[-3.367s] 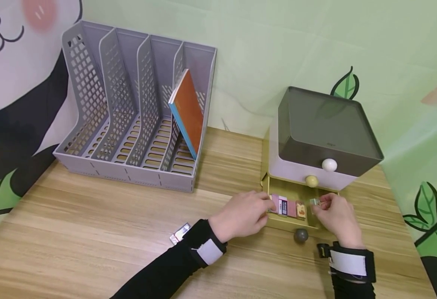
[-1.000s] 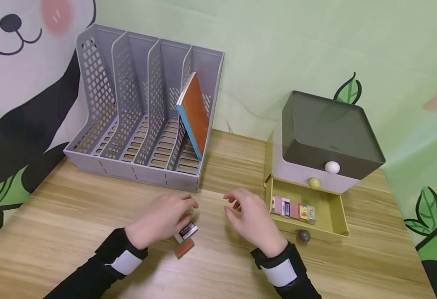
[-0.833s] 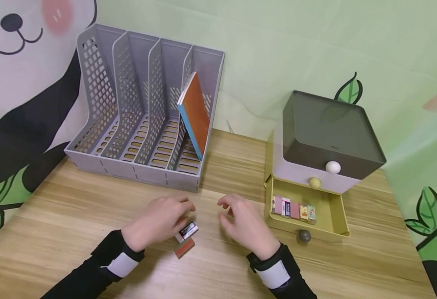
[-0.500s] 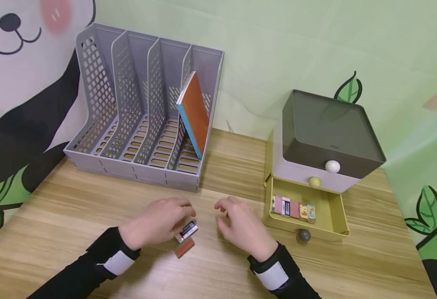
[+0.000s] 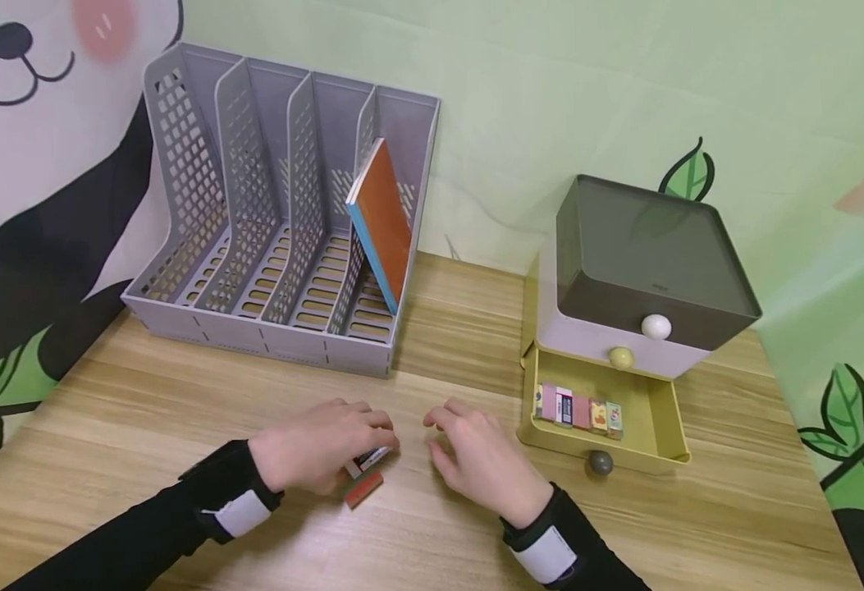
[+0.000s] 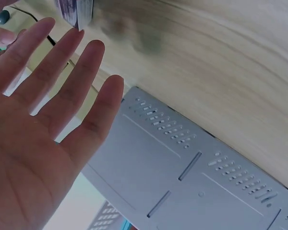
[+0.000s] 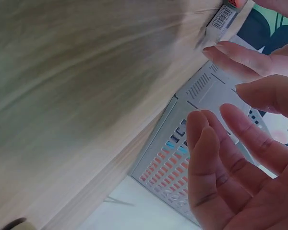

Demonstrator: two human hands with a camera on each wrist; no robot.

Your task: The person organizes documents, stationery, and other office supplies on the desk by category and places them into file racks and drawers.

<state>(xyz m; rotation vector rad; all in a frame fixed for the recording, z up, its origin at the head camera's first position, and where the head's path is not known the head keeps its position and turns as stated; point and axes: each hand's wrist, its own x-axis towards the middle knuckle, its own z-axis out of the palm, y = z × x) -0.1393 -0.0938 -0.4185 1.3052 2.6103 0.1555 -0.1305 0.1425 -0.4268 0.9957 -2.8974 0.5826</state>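
My left hand (image 5: 324, 443) reaches over a white eraser with a dark label (image 5: 368, 461) on the table, its fingertips covering the far end. The left wrist view has the fingers extended, with the sleeved eraser (image 6: 77, 12) just beyond their tips. Close by lies a reddish-brown eraser (image 5: 363, 490). My right hand (image 5: 483, 464) hovers to the right of them, fingers loosely bent and nothing in them. A yellow drawer (image 5: 642, 419) is pulled out, and several small erasers (image 5: 581, 413) stand in a row along its front left.
A grey file rack (image 5: 254, 336) stands at the back left, with an orange book (image 5: 383, 222) leaning in its rightmost slot. The drawer unit (image 5: 656, 254) has a dark top and a grey knob (image 5: 600, 463) on the pulled-out drawer. A printed cloth (image 5: 498, 123) hangs behind.
Both hands have left the drawer and moved left; a small green-and-white eraser from the right hand now ends the row. Lately the left hand has come forward over the white eraser.
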